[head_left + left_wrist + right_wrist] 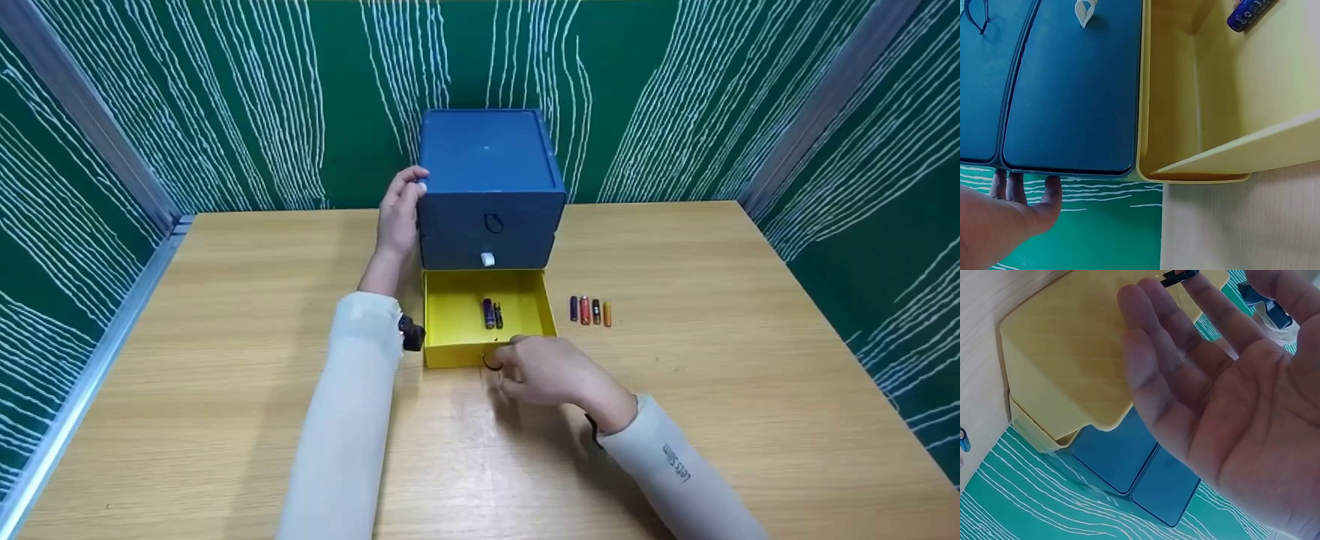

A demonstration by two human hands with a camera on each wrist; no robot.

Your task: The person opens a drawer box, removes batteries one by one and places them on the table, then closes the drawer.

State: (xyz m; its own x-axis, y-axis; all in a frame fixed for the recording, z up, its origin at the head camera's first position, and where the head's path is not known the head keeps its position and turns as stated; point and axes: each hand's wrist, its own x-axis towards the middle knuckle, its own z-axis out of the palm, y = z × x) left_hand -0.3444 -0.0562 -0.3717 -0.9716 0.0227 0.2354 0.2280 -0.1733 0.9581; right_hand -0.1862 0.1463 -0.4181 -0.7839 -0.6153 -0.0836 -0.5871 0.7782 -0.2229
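A dark blue drawer cabinet stands at the table's back, its yellow bottom drawer pulled out. My left hand rests against the cabinet's left side, fingertips at its edge. At the drawer's front, my right hand has its fingers at the black loop handle. In the right wrist view that loop lies at the index fingertip, with the thumb apart. Inside the drawer lie a purple battery and a thinner dark battery.
Several batteries lie in a row on the table right of the drawer. The upper blue drawers carry a black loop and a white loop. Green walls with white lines surround the wooden table.
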